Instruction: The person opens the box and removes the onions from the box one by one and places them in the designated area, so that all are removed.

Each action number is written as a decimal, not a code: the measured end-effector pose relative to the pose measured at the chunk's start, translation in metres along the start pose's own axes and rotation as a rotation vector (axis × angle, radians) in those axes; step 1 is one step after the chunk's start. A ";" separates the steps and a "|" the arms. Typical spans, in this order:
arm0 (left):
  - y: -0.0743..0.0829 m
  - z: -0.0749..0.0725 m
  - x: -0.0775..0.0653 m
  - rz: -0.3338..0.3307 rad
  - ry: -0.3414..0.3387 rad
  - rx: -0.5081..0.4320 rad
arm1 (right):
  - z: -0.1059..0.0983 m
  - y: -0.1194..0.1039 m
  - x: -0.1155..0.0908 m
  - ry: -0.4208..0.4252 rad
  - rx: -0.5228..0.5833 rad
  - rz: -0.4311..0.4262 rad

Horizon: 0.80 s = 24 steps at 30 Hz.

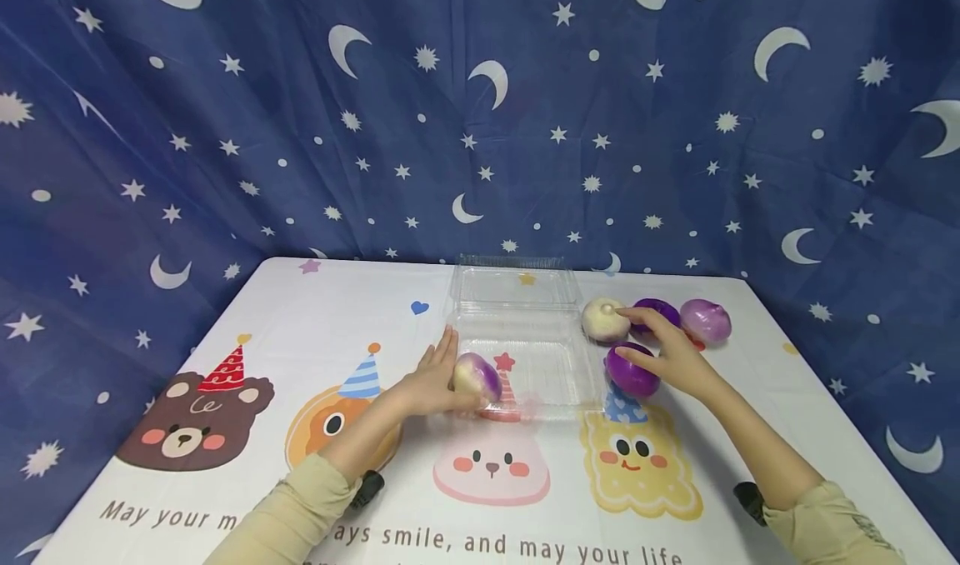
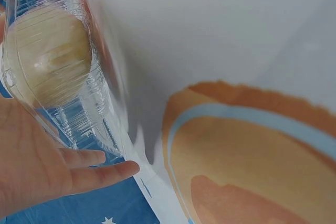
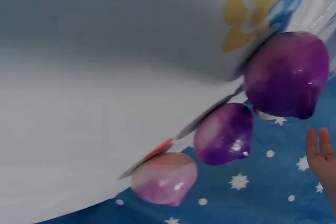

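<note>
A clear plastic clamshell box (image 1: 540, 357) lies with its lid folded back. Inside its left end sits a purple-and-white onion (image 1: 477, 378), its pale side showing through the wall in the left wrist view. My left hand (image 1: 433, 387) rests along the box's left side, fingers straight, thumb near the front edge. Over a dark purple onion (image 1: 632, 372) right of the box is my right hand (image 1: 678, 361), fingers spread and reaching towards a white onion (image 1: 606, 321). The right wrist view shows two straight fingers (image 3: 312, 145); whether the thumb touches the purple onion, I cannot tell.
Behind the right hand are another dark purple onion (image 1: 656, 315) and a lighter purple onion (image 1: 705, 321). A printed white cloth (image 1: 360, 298) covers the table. A blue star-and-moon curtain (image 1: 420, 132) hangs behind its far edge.
</note>
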<state>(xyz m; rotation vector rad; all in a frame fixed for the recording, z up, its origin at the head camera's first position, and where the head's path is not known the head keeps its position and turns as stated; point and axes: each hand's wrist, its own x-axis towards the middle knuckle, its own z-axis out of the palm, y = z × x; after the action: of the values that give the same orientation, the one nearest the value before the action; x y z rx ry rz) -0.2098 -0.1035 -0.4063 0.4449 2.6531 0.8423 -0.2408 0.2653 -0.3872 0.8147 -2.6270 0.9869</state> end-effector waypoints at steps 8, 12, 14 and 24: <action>0.001 0.000 0.001 -0.007 0.007 0.002 | 0.007 -0.018 0.010 -0.030 0.035 -0.044; 0.001 0.001 0.002 0.003 0.010 -0.014 | 0.015 -0.028 0.015 -0.045 0.056 -0.105; 0.001 0.001 0.002 0.005 0.007 -0.016 | 0.019 -0.033 0.017 -0.065 0.064 -0.113; 0.000 0.001 0.001 0.006 0.010 -0.014 | 0.034 -0.066 0.027 -0.172 0.084 -0.072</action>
<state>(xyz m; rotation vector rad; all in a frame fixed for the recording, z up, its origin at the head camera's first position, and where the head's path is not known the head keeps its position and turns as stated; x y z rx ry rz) -0.2103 -0.1024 -0.4078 0.4471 2.6542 0.8665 -0.2257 0.1906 -0.3670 1.0498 -2.6906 1.0583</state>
